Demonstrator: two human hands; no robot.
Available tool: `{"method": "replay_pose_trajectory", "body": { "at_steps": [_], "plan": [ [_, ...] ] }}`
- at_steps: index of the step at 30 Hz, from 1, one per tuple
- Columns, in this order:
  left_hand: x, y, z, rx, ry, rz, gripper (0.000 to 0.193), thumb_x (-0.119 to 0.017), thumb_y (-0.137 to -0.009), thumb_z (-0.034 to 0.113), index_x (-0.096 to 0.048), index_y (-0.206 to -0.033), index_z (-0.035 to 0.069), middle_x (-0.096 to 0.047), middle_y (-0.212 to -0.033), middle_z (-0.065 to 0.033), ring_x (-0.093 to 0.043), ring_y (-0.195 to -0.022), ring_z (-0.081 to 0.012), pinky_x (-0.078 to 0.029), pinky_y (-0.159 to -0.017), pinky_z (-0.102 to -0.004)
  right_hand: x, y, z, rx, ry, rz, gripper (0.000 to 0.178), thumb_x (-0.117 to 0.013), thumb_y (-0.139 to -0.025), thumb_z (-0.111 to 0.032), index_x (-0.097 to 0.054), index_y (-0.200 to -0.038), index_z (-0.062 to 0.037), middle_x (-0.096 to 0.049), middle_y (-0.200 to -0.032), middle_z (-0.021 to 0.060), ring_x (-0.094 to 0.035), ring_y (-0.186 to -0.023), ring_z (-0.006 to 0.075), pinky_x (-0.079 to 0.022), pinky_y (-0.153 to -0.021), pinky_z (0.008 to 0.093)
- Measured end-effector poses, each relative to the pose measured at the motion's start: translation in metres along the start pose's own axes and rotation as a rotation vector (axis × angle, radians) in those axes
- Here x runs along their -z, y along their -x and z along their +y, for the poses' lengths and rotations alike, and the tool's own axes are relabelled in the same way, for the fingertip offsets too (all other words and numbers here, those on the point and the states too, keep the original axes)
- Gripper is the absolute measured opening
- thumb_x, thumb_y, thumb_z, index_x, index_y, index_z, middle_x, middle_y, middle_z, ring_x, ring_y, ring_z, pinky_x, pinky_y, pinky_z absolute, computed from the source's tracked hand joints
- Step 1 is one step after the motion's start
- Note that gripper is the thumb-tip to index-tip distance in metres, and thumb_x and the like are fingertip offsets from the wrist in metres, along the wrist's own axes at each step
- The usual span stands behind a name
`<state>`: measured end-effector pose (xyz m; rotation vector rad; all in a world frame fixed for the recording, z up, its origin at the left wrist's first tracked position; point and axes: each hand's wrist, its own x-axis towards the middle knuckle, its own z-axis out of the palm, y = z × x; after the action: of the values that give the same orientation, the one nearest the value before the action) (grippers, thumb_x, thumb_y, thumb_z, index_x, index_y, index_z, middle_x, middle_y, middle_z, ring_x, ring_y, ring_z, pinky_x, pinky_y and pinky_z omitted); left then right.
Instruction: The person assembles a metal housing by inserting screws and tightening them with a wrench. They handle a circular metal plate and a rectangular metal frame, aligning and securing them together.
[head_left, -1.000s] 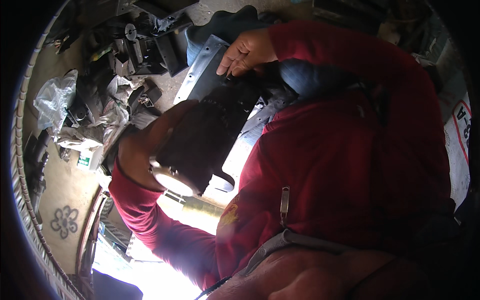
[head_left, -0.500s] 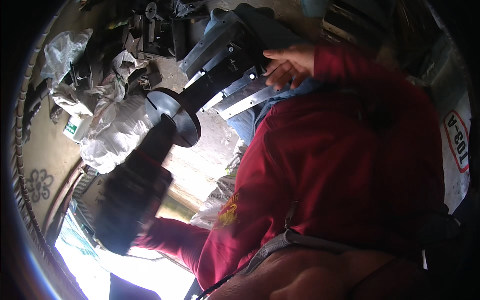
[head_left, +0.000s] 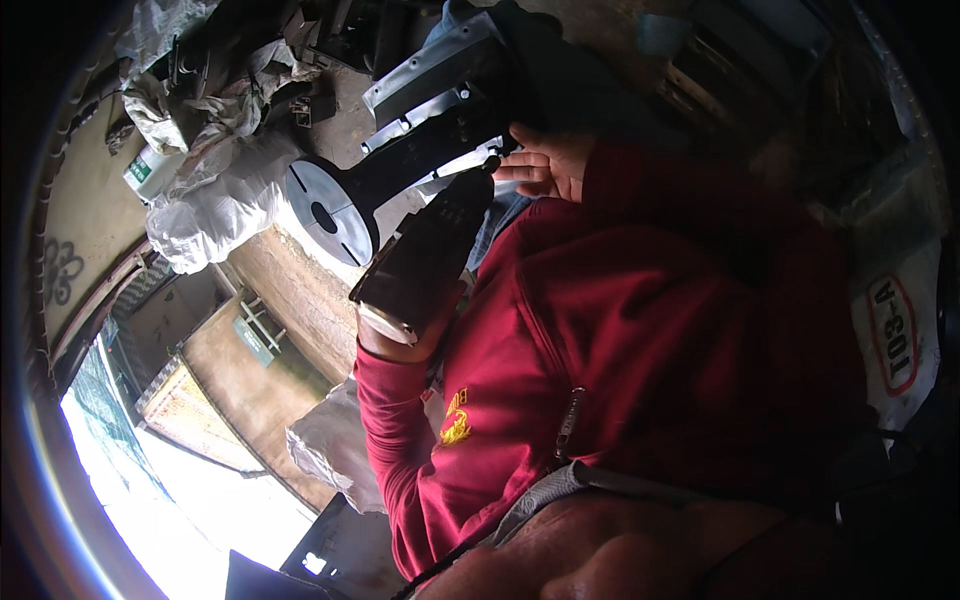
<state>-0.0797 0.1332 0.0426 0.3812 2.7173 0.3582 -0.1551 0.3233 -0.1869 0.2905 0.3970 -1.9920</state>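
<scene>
My left hand [head_left: 405, 335] grips a dark, drill-like power tool [head_left: 430, 235], its pale-edged base at the wrist side. The tool's narrow end points up at a black metal assembly [head_left: 420, 150], near a bolt by my right hand; whether it touches is hard to tell. The assembly has a slotted round plate [head_left: 330, 212] with a hole at one end. Long flanged rails [head_left: 435, 62] with shiny bolts [head_left: 463, 93] form the other end, over blue cloth. Fingers stretched, my right hand [head_left: 550, 165] is beside the tool's tip, with nothing visible in it.
White plastic bags [head_left: 215, 220] and a white container [head_left: 152, 172] lie at the left. More dark metal parts [head_left: 340, 35] sit at the far side. A white printed sack [head_left: 890, 330] is at the right. Bright daylight enters at lower left.
My left hand has brought the power tool from the lower left up and right, to the bolted end of the assembly. My right hand has shifted slightly left and nearer.
</scene>
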Motion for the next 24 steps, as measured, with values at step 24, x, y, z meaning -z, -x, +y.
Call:
{"method": "replay_pose_trajectory", "body": {
  "at_steps": [24],
  "plan": [
    [0.006, -0.019, 0.034, -0.084, -0.600, -0.236, 0.047, -0.068, -0.081, 0.028, -0.060, -0.124, 0.008, -0.060, -0.124, -0.0153, -0.053, -0.121, -0.0346, -0.041, -0.106, -0.0420, -0.004, 0.012, 0.012, 0.022, 0.047, 0.014, 0.088, -0.060, -0.090, -0.058, -0.034, -0.141, 0.0081, -0.045, -0.146, 0.0187, -0.041, -0.139, 0.0201, -0.047, -0.091, 0.0256]
  ]
}}
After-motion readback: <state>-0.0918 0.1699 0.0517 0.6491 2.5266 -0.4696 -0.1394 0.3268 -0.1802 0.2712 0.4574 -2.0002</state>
